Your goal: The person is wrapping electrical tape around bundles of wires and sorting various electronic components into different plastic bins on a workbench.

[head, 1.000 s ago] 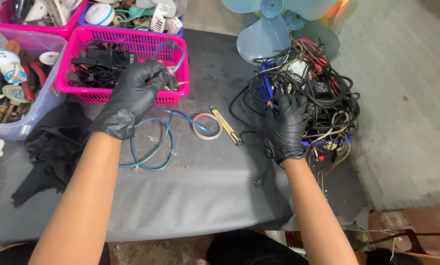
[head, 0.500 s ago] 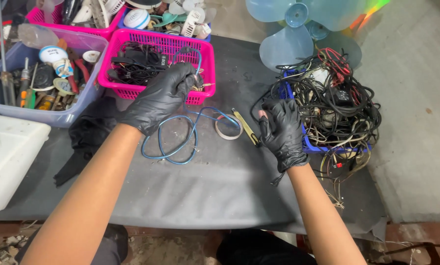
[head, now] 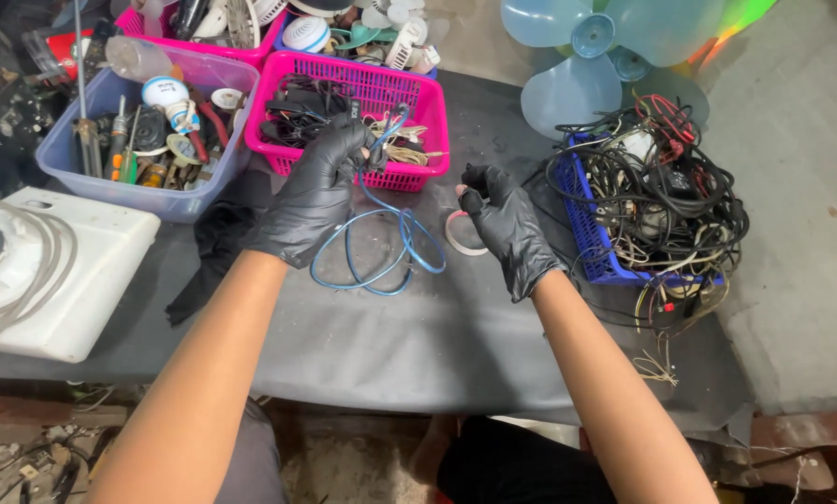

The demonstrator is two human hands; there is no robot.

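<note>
A blue cable (head: 381,247) is gripped near one end by the left hand (head: 317,187), gloved in black, the fingers closed around the strand at the front edge of the pink basket (head: 416,112); the raised end is held over the basket rim, apparently so that the strand can be kept clear of the wires already lying inside. The rest of the cable is left trailing down onto the dark table cover (head: 418,336), where it is spread in several loose, overlapping loops just in front of the basket. The cable is seen as thin, smooth and light blue, with no plug visible at the lower end; what is fitted at the gripped end cannot be told. The right hand (head: 504,224), also gloved in black, is held above the table just right of the loops, its fingers curled in toward the thumb; whether anything small is pinched there cannot be told. A pale tape ring (head: 457,235) is lain flat beside that hand, partly hidden by it. Further right, a blue crate (head: 586,233) is heaped with tangled black cords, and pale blue fan blades (head: 577,65) are propped behind it. To the left, a lilac tub (head: 110,182) of hand tools and a white appliance (head: 63,271) are set.
</note>
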